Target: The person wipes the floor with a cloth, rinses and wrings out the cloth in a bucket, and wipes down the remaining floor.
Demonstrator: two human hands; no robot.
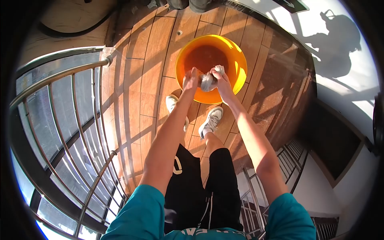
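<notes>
A wet, greyish-white cloth (207,83) is bunched between my two hands above a yellow bucket (239,76). My left hand (191,79) is closed around one end of the cloth, near the bucket's left side. At the other end, my right hand (221,80) grips it, with a pale fold sticking up past the fingers. Reddish-brown liquid (206,58) shows inside the bucket beyond my hands. The bucket stands upright on the floor in front of my feet.
Wood-look floor planks (148,76) lie around the bucket. A metal railing (60,82) runs along windows at left. My white shoes (211,120) are close to the bucket. Stairs with another railing (252,192) drop away behind at right. A white wall (320,48) carries my shadow.
</notes>
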